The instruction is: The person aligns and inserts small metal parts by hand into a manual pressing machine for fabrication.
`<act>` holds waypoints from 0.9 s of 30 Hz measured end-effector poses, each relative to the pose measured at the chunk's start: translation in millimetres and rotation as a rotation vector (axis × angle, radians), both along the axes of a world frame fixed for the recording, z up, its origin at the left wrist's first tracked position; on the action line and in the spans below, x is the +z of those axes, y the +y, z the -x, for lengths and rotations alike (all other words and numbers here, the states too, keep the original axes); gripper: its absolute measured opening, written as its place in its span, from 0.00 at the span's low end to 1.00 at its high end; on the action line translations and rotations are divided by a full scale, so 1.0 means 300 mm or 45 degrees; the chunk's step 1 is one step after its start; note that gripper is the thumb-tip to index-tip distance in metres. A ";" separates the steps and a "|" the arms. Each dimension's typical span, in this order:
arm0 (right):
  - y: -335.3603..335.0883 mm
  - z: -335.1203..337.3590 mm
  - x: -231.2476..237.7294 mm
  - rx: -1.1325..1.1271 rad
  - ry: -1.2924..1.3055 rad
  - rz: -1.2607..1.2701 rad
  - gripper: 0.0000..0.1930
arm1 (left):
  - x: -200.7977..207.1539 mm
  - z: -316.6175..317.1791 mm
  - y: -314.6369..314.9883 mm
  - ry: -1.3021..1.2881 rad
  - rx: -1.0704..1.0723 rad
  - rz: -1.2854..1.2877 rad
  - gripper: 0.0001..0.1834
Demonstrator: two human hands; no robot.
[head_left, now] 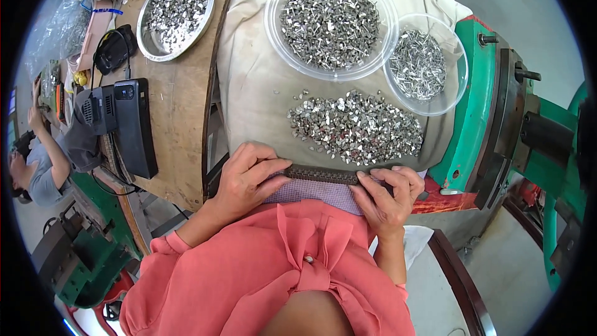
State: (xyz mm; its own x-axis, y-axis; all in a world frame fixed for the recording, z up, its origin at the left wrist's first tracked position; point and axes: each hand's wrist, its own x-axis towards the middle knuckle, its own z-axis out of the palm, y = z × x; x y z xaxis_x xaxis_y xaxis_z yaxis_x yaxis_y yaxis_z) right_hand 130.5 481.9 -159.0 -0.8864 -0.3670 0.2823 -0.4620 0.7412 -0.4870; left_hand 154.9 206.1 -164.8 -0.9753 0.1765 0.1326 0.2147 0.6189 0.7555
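A dark, narrow bar with a row of small slots or teeth lies crosswise close to my body. My left hand pinches its left end between thumb and fingers. At its right end, the thumb and fingers of my right hand close on it the same way. Just beyond the bar, a loose heap of small silvery metal pieces is spread over the beige cloth. A purple checked cloth shows under the bar.
Behind the heap stand a large clear tub of small metal pins and a smaller clear tub of pins. A green machine borders the right. On the wooden table at left are a metal bowl and black power bank. Another person sits far left.
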 end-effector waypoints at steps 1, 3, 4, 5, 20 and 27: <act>0.001 -0.002 -0.001 -0.005 -0.017 -0.012 0.17 | 0.000 0.000 0.000 -0.023 0.012 -0.017 0.21; -0.001 -0.003 0.000 -0.019 -0.017 -0.022 0.17 | -0.004 0.001 0.000 -0.045 0.022 -0.042 0.21; -0.002 -0.004 0.001 -0.031 -0.014 -0.026 0.17 | -0.005 0.001 0.000 -0.056 0.029 -0.050 0.21; -0.003 -0.005 0.001 -0.030 -0.011 -0.030 0.17 | -0.008 0.000 0.001 -0.066 0.037 -0.059 0.21; -0.009 -0.028 0.021 -0.104 -0.052 -0.004 0.18 | -0.013 -0.015 0.013 -0.137 0.080 -0.098 0.16; 0.084 -0.067 0.024 -0.275 0.052 0.133 0.14 | -0.012 -0.013 0.014 -0.108 0.083 -0.098 0.18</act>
State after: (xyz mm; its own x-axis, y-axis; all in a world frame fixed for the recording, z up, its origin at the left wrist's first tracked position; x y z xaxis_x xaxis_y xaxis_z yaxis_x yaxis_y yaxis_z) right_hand 150.4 507.0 -151.7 -0.9281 -0.1375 0.3460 -0.3194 0.7715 -0.5502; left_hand 158.8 210.2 -168.5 -0.9927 0.1045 0.0599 0.1090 0.5687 0.8153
